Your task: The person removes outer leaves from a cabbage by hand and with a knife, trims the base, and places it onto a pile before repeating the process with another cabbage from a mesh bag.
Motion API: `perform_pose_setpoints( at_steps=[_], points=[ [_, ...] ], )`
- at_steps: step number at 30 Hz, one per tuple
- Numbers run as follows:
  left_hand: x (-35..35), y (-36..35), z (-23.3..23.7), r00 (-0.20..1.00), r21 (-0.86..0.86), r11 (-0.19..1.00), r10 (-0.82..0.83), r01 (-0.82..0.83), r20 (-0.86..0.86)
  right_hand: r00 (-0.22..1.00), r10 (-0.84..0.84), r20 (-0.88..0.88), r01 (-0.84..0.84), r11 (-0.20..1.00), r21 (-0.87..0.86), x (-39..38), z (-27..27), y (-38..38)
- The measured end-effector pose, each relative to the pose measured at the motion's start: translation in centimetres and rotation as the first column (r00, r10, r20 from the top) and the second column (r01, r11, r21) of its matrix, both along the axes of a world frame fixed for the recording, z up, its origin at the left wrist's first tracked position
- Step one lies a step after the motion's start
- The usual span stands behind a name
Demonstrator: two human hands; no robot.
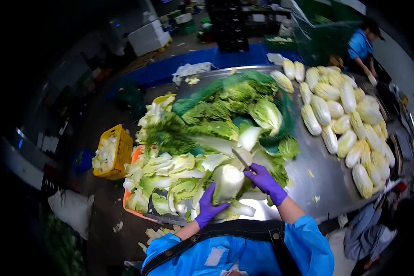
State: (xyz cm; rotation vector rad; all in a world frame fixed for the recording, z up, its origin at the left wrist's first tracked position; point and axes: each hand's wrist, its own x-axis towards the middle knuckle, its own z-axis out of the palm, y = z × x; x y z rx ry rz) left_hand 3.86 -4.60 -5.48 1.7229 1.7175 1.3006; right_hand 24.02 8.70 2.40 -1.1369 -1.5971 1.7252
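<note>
My left hand (209, 207), in a purple glove, grips a napa cabbage (229, 182) from its left side, with the white cut base facing up. In my gloved right hand (265, 182) is a knife (240, 158), its blade pointing up and left just above the cabbage's base. Loose outer leaves (175, 177) lie heaped to the left of the cabbage. Beyond my hands, a green mesh sack (287, 115) lies opened around leafy untrimmed cabbages (234, 99).
Many trimmed cabbages (329, 108) cover the right side of the metal table (310, 161). A yellow crate (119, 152) of leaves stands on the floor at left. At the far right, a co-worker (361, 46) in blue holds a cabbage. An orange bin (128, 200) edges the leaf heap.
</note>
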Motion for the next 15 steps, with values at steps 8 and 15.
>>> perform_pose_setpoints(
  at_steps=[8, 15],
  points=[
    [0.6, 7.2, 4.4, 0.993, 0.021, 0.998, 0.048, -0.051, 0.108, 0.908, 0.202, 0.367, -0.357, 0.832, 0.424, -2.5, 1.4, 3.8],
    [-3.1, 6.4, 4.5, 0.753, -0.064, 0.996, 0.089, -0.063, 0.651, 0.637, -0.281, 0.718, -0.498, 0.561, 0.661, -4.4, -4.0, 12.5]
  ],
)
